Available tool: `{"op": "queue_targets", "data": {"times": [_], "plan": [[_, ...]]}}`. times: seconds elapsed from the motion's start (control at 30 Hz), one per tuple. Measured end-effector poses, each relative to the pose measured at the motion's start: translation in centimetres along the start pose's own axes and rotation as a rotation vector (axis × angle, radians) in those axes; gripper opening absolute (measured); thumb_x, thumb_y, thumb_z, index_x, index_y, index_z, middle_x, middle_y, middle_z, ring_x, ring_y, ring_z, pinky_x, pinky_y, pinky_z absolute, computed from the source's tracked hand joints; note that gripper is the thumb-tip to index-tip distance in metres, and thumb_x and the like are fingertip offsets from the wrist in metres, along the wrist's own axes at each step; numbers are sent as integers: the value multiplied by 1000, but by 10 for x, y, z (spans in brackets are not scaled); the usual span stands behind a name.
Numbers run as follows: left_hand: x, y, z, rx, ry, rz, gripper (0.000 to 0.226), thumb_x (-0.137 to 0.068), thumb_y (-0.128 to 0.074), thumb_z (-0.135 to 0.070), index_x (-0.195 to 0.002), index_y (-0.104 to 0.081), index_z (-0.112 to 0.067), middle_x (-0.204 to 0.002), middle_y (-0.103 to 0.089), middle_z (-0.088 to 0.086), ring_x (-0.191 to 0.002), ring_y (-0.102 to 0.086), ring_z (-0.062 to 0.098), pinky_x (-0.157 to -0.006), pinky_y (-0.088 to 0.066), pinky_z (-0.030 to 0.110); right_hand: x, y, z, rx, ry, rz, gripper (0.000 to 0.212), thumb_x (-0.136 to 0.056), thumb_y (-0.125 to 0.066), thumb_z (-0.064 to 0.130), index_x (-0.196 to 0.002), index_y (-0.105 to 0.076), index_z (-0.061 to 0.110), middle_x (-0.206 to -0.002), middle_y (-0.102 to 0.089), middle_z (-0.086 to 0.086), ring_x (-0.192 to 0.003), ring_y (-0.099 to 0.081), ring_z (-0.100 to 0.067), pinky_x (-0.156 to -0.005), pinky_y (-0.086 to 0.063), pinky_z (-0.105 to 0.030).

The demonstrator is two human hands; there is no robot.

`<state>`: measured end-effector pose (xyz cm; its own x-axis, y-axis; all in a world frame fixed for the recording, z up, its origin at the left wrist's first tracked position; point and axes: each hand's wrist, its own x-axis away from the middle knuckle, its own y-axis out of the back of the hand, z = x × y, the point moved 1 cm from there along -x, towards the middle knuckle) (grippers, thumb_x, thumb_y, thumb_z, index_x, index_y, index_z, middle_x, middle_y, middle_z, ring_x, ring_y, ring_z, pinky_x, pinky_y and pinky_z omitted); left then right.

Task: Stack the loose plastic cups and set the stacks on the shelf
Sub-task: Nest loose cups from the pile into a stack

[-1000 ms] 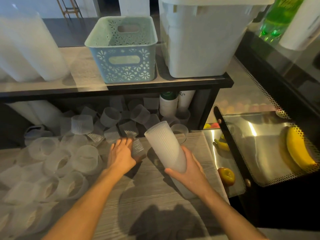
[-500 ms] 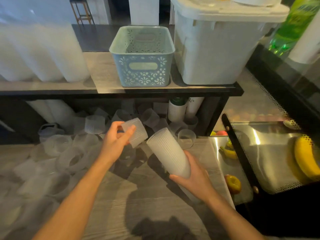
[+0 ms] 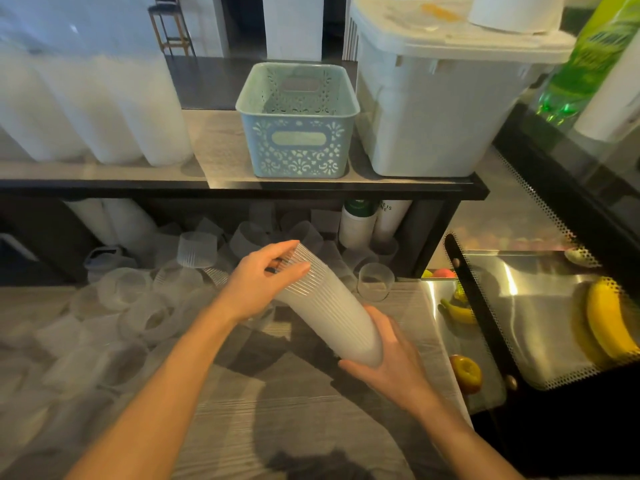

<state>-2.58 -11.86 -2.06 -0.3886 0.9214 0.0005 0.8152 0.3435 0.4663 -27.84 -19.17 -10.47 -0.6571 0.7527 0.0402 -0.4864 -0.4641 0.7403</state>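
Head view shows both my hands on one ribbed stack of cups [image 3: 329, 306], held tilted above the bench [image 3: 277, 410]. My left hand [image 3: 259, 285] has its fingers [image 3: 291, 271] curled over the upper end of the stack, pinching the topmost cup there. My right hand [image 3: 391, 355] cups the lower end from beneath, its fingers wrapped around the base, so the stack leans from my right hand up and away toward my left.

Loose cups [image 3: 145, 306] lie scattered on the bench to the left of my left fingers and beyond them, under the shelf [image 3: 311, 190]; a single clear cup [image 3: 375, 282] stands upright just past the stack, to its right. On the shelf above my fingers stand tall finished stacks [image 3: 104, 109] at the left, a pale green basket [image 3: 298, 123] straight ahead, and a white lidded bin [image 3: 436, 98] to its right. Well to the right of my right hand, a banana [image 3: 606, 320] lies in a glass display case.
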Motion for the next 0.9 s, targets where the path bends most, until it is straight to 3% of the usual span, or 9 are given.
{"op": "queue_targets", "data": {"times": [0.07,0.23,0.37,0.47,0.6,0.7,0.8,0.9], "plan": [[1,-2,-2,5,4,10,78,-71,-61,-69,-139,-52,-33,-124,-62,-12,-112,-59,8,-97,-48,31,1,1,0,-1,0,4,101,-65,-77,63,-144,-16,46,-124,-28,25,-113,-39,-2,-91,-49,-31],[0,-5,-7,-51,5,-23,53,-90,-65,-39,-140,-51,-29,-124,-59,-10,-111,-57,7,-90,-45,24,4,2,-1,-3,6,21,100,-67,-76,63,-144,-15,46,-121,-25,27,-113,-38,-1,-91,-47,-27],[2,-10,-14,-122,7,52,49,-90,-64,-43,-137,-53,-33,-120,-58,-12,-111,-54,6,-94,-45,27,3,1,0,-14,31,17,98,-64,-73,68,-141,-14,52,-120,-28,29,-113,-41,-2,-92,-51,-31],[6,-21,-25,-128,-13,24,53,-93,-53,-47,-141,-49,-27,-127,-53,-12,-116,-49,4,-90,-36,11,2,1,2,-57,42,-15,97,-62,-74,69,-138,-15,56,-122,-31,30,-114,-43,-3,-91,-52,-33],[17,-38,-37,-2,-16,33,70,-86,-35,-60,-147,-40,-26,-138,-46,-18,-126,-38,-5,-92,-26,1,1,2,7,-91,69,-72,96,-61,-76,67,-133,-14,64,-120,-30,35,-113,-45,-3,-89,-52,-31],[17,-41,-42,20,-24,-18,68,-89,-32,-63,-145,-45,-27,-140,-48,-17,-125,-42,-6,-92,-27,4,1,2,9,-118,75,-77,94,-61,-77,64,-125,-9,73,-119,-30,34,-113,-45,-3,-88,-52,-30],[14,-40,-46,168,1,-110,68,-89,-39,-68,-141,-50,-26,-137,-54,-14,-122,-46,-11,-104,-32,12,-1,3,11,-156,83,-75,91,-61,-77,64,-128,-15,66,-123,-33,31,-115,-45,-4,-89,-53,-32],[15,-38,-44,324,12,-223,74,-83,-42,-67,-143,-47,-25,-135,-58,-9,-125,-50,-1,-109,-35,24,-3,3,14,-193,86,-82,90,-62,-78,63,-128,-16,65,-125,-35,30,-115,-46,-5,-90,-54,-31]]}}
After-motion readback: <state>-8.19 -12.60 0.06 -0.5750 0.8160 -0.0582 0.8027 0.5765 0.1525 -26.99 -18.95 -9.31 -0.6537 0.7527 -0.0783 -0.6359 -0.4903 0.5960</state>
